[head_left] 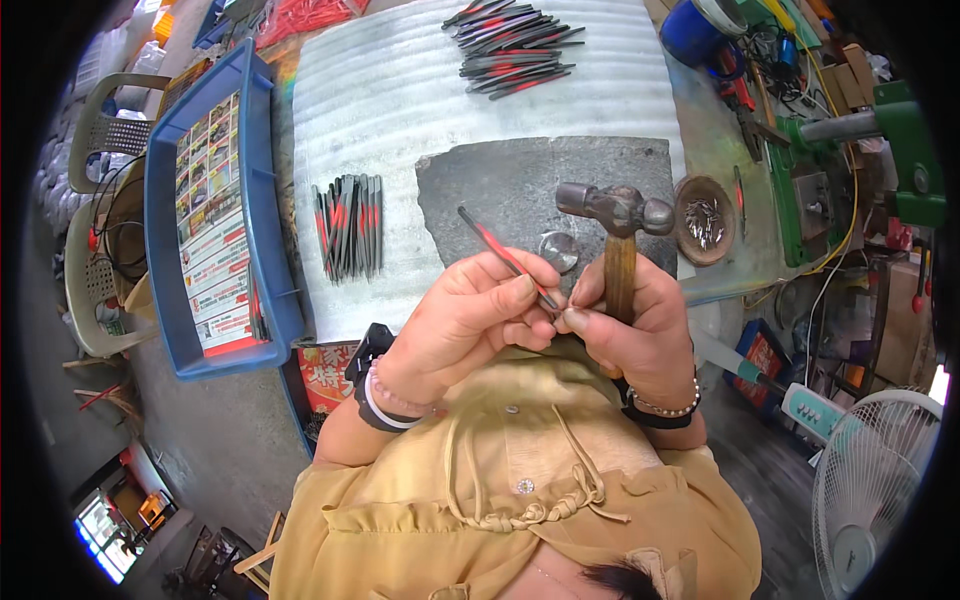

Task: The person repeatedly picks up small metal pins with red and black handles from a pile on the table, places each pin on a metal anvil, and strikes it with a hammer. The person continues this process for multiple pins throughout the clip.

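- Head view is dominated by the corrugated metal sheet covering the bench, with a blue tray set off to the left side.
- Grey stone slab is laid on that sheet, with a small round metal anvil resting on it just above the hands.
- Two piles of red-and-black pieces are seen: a bigger scattered one at the far edge and a neat row left of the slab. Looks like a good batch is sorted already, though which pile is finished can't be told.
- Ball-peen hammer is clenched by its wooden handle in the right hand, head up, not being swung.
- Small dish of rivets is parked right of the hammer.
- One red-and-black strip is pinched by the left hand, with right fingertips touching its near end too. Long axis runs diagonally, far tip pointed up-left over the slab.
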`<action>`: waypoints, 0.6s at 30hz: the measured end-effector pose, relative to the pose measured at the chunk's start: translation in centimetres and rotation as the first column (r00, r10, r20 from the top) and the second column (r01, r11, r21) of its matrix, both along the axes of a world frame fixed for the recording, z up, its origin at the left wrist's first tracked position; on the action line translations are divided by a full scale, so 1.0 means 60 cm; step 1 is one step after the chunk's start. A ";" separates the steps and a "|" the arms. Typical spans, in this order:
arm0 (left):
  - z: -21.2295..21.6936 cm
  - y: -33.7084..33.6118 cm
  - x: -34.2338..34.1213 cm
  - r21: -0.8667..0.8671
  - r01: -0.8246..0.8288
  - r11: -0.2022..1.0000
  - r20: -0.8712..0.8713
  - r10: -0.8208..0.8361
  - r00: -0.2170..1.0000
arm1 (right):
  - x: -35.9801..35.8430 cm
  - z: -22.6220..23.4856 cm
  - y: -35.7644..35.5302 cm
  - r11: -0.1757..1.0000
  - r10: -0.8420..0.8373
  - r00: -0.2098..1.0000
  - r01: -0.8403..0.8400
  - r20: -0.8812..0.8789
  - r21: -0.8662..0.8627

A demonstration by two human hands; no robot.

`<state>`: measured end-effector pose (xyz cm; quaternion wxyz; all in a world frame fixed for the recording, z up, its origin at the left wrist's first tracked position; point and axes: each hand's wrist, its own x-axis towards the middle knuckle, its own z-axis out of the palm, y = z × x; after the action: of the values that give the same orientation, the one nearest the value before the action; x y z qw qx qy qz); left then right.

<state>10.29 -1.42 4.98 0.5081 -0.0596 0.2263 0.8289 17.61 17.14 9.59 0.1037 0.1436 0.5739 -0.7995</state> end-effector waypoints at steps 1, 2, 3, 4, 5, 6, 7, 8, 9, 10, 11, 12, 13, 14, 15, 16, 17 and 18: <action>-0.001 -0.001 -0.001 0.001 -0.003 1.000 -0.002 0.003 1.000 | -0.001 0.000 -0.003 1.000 -0.006 1.000 0.006 0.006 0.027; -0.001 -0.001 -0.001 0.013 -0.009 1.000 -0.006 0.009 1.000 | -0.002 -0.001 -0.004 1.000 -0.008 1.000 0.008 0.011 0.020; -0.001 -0.001 -0.002 -0.004 -0.010 1.000 -0.013 0.010 1.000 | -0.003 -0.001 -0.005 1.000 -0.011 1.000 0.010 0.017 0.013; -0.001 -0.002 -0.003 -0.010 -0.015 1.000 -0.024 0.014 1.000 | -0.003 -0.001 -0.006 1.000 -0.017 1.000 0.017 0.020 0.002; 0.000 -0.002 -0.003 -0.016 -0.019 1.000 -0.034 0.019 0.999 | -0.004 -0.001 -0.006 1.000 -0.015 1.000 0.014 0.020 0.008; 0.002 -0.001 -0.003 -0.041 -0.029 0.999 -0.065 0.026 0.998 | -0.004 -0.002 -0.006 1.000 -0.017 1.000 0.016 0.018 0.010; 0.003 -0.001 -0.002 -0.065 -0.039 0.997 -0.097 0.032 0.995 | -0.004 -0.002 -0.006 1.000 -0.019 1.000 0.019 0.021 0.011; 0.005 -0.001 -0.002 -0.082 -0.050 0.995 -0.134 0.038 0.990 | -0.005 -0.003 -0.005 1.000 -0.018 1.000 0.018 0.022 0.019; 0.008 -0.002 0.000 -0.151 -0.061 0.987 -0.214 0.027 0.976 | -0.005 -0.004 -0.005 0.999 -0.019 0.999 0.018 0.028 0.026; 0.010 -0.002 0.001 -0.211 -0.078 0.974 -0.298 0.011 0.955 | -0.006 -0.005 -0.005 0.999 -0.020 0.999 0.019 0.034 0.033; 0.012 -0.002 0.003 -0.249 -0.115 0.962 -0.392 0.008 0.920 | -0.006 -0.006 -0.005 0.999 -0.024 0.999 0.023 0.030 0.034; 0.013 -0.001 0.005 -0.278 -0.136 0.951 -0.451 -0.005 0.892 | -0.006 -0.007 -0.006 0.999 -0.027 0.999 0.026 0.026 0.035; 0.013 -0.001 0.007 -0.284 -0.174 0.943 -0.522 0.000 0.853 | -0.006 -0.008 -0.007 0.999 -0.029 0.999 0.028 0.021 0.036; 0.012 0.000 0.009 -0.300 -0.201 0.932 -0.588 -0.015 0.809 | -0.006 -0.009 -0.007 0.999 -0.025 0.999 0.024 0.028 0.042; 0.011 -0.001 0.009 -0.290 -0.185 0.939 -0.553 -0.007 0.833 | -0.005 -0.010 -0.007 0.999 -0.020 0.999 0.018 0.033 0.048; 0.010 -0.004 0.008 -0.293 -0.158 0.943 -0.515 -0.016 0.857 | -0.004 -0.012 -0.007 0.998 -0.015 0.999 0.013 0.040 0.055; 0.008 -0.006 0.008 -0.276 -0.140 0.951 -0.477 -0.009 0.879 | -0.003 -0.014 -0.006 1.000 -0.008 1.000 0.008 0.026 0.011; 0.006 -0.007 0.008 -0.227 -0.111 0.967 -0.390 0.014 0.921 | -0.002 -0.017 -0.004 0.999 -0.002 1.000 0.002 0.012 -0.033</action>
<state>10.77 -1.83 5.33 0.4155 0.0347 0.4202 0.8060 17.48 16.90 8.60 0.1087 0.1472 0.5600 -0.8080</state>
